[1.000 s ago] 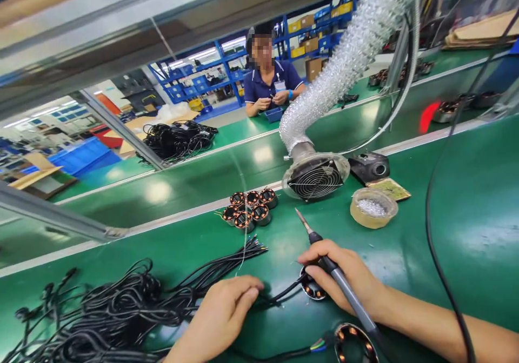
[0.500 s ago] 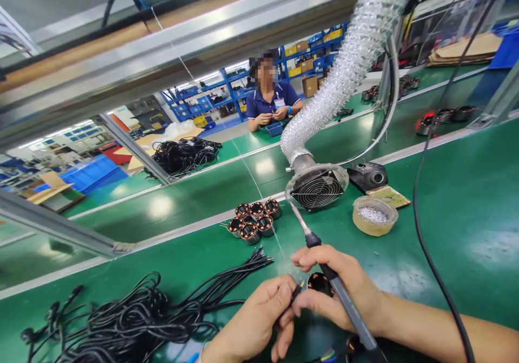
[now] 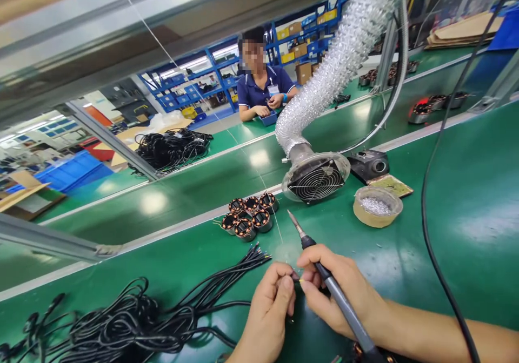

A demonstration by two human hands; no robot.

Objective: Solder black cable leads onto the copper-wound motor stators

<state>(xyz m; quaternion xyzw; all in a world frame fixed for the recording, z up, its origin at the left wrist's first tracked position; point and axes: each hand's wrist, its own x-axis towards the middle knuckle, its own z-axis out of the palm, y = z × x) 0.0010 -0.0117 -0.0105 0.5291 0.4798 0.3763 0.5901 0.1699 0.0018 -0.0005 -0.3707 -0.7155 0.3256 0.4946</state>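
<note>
The iron (image 3: 328, 276) slants over the counter (image 3: 441, 233), its tip pointing far and left, its handle running near and right. The right hand (image 3: 344, 293) grasps it (palm turned inward), forearm reaching in from the right. The left hand (image 3: 273, 303), knuckles far, pinches a cable end (image 3: 295, 277) beside the right fingertips.

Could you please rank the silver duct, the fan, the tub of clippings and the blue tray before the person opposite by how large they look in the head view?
1. Silver duct
2. Fan
3. Tub
4. Blue tray, which lies farther off
</note>
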